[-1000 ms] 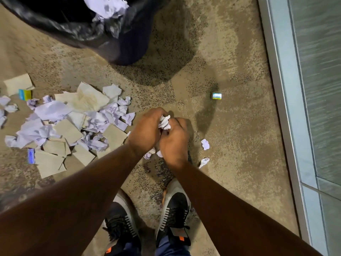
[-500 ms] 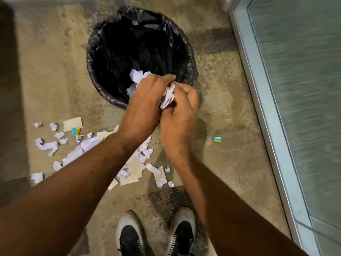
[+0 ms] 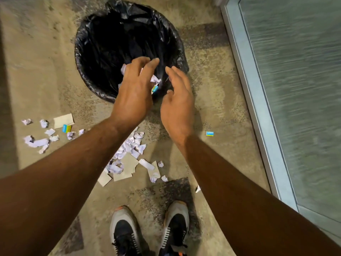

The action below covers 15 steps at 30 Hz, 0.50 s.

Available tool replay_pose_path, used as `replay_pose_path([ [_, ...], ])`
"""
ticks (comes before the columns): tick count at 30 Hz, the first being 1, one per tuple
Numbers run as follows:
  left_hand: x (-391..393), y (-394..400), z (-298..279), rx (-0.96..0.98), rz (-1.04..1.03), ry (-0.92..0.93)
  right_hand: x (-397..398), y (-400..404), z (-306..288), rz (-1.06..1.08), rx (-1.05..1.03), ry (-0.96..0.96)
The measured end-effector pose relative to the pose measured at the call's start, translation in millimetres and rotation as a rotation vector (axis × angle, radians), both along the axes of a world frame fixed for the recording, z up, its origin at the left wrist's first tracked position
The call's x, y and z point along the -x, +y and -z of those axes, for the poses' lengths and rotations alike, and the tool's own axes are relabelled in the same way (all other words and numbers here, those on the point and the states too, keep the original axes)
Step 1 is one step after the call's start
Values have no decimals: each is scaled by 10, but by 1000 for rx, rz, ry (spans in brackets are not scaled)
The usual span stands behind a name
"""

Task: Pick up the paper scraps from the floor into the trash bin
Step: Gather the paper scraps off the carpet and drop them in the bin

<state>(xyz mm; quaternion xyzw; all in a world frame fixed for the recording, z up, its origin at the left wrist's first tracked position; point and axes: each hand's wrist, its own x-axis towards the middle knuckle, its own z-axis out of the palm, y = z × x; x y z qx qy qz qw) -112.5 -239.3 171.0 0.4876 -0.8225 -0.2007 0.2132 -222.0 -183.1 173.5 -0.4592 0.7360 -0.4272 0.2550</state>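
Observation:
A round trash bin lined with a black bag stands on the floor ahead of me. Both hands hover over its near rim with fingers spread. My left hand is palm down and my right hand is beside it, both empty. White crumpled scraps and a small blue piece fall between the hands into the bin. A pile of white and tan paper scraps lies on the floor under my left forearm. More scraps are scattered to the left.
A small blue-and-yellow piece lies alone on the floor at the right. A tan card and a blue-yellow piece lie at the left. A glass panel with a metal frame runs along the right. My shoes stand below.
Both hands rose from the floor holding crumpled paper, moved over the bin and opened. The scraps have left the hands and drop into the bin.

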Motion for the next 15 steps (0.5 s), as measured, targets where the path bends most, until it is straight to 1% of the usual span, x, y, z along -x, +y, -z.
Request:
replay_pose_path([
  [3,236,290,111,52,102,21,243,267,142,40,-27,136],
  [6,483,649,317,58,240,45,601,546,388,90,-51,157],
  [10,709,1104,834,-149,302,-53,1110,1071,736,69,-192,281],
  [13,824,1453,1193,-272,412,-98,1410,1461,962,63,-399,316],
  [15,885,1705,1379,-310,469,-131,1561,1728,1153,39,-533,322],
])
